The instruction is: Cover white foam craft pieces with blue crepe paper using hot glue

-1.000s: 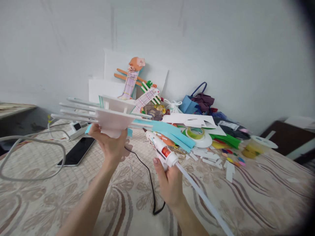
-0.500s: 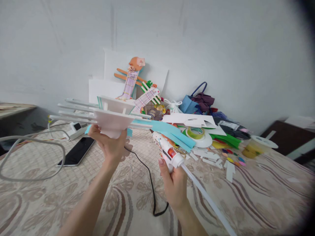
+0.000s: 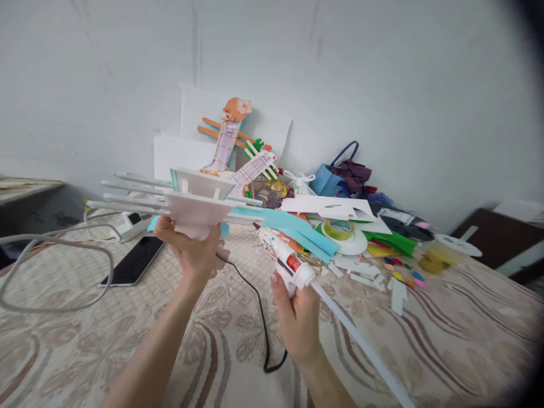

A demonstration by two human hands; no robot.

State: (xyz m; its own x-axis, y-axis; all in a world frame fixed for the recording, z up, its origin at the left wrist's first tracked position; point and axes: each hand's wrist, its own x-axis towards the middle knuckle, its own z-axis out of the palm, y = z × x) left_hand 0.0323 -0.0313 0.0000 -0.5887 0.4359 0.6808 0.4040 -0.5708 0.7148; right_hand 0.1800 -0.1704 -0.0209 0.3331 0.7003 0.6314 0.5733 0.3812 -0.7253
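Note:
My left hand [image 3: 193, 249] is closed round the underside of a white foam-board model [image 3: 198, 208], raised above the table. Long thin white strips stick out from both its sides. My right hand [image 3: 297, 317] grips a white hot glue gun [image 3: 284, 255] by its handle. A long white glue stick [image 3: 361, 340] runs out of its back end towards me. The gun's dark nozzle points up and left, close to the strips at the model's right; whether it touches them I cannot tell. A black cord [image 3: 259, 300] loops over the cloth between my hands.
A phone [image 3: 134, 260] and a power strip [image 3: 131, 225] with a grey cable lie left. Behind are blue sheets [image 3: 297, 229], a tape roll [image 3: 339, 229], white scraps [image 3: 369, 275] and a plastic tub [image 3: 446, 252]. Decorated figures [image 3: 227, 136] lean by the wall.
My right hand has brought the glue gun slightly left, nearer the model's right-hand strips. The model and my left hand have shifted very slightly right.

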